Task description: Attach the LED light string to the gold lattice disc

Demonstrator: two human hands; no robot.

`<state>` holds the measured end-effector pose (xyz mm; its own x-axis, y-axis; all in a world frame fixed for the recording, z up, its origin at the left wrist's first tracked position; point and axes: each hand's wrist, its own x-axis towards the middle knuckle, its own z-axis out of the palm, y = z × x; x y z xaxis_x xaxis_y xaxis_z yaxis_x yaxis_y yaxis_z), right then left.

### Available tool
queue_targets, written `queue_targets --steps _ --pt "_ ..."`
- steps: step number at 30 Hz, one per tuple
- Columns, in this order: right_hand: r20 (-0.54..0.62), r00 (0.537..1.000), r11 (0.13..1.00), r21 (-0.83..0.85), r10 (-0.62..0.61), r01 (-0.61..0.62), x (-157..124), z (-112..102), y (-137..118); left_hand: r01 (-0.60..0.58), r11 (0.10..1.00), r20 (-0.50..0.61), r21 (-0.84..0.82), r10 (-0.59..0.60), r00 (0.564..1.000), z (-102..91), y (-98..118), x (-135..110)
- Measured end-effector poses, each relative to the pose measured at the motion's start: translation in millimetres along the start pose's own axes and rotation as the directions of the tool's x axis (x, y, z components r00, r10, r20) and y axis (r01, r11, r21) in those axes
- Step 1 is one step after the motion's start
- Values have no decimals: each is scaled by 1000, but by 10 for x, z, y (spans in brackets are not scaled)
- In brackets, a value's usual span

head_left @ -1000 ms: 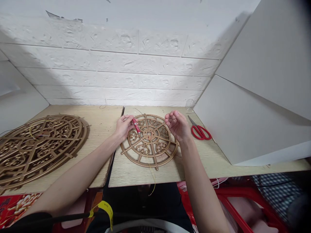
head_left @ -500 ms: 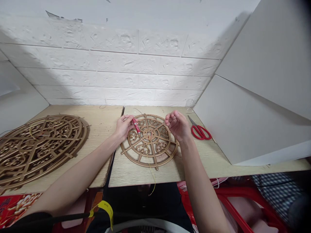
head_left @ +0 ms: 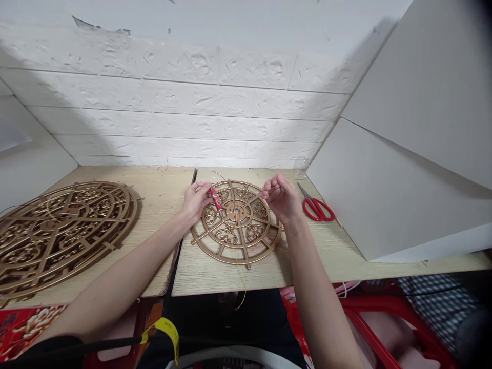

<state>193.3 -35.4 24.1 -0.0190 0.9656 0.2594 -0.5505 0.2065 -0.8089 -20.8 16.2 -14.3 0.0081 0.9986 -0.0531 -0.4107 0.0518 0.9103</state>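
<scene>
A round gold openwork panel with spokes and scrollwork lies flat in front of me. My left hand pinches a slim red tube with a silvery band, its lower end angled down close to the panel's hub. A thin yellow wire runs from the hub over the panel and hangs past the table's front edge. Above the panel's right side, my right hand is raised with curled fingers, thumb and fingertips together. Whatever they hold is too fine to make out.
Red-handled scissors lie right of my right hand. A stack of similar gold panels sits on the left. White angled boards stand at the right, with a white brick-patterned wall behind. A red stool is below the table.
Almost nothing differs. My right hand has shifted very slightly; my left hand, the red tube and the panel stay in place.
</scene>
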Motion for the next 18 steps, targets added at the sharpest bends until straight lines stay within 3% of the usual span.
queue_targets --steps 18 --pt "4 1000 999 28 20 -20 -6 13 -15 1 1000 7 -6 -1 1000 -7 -5 6"
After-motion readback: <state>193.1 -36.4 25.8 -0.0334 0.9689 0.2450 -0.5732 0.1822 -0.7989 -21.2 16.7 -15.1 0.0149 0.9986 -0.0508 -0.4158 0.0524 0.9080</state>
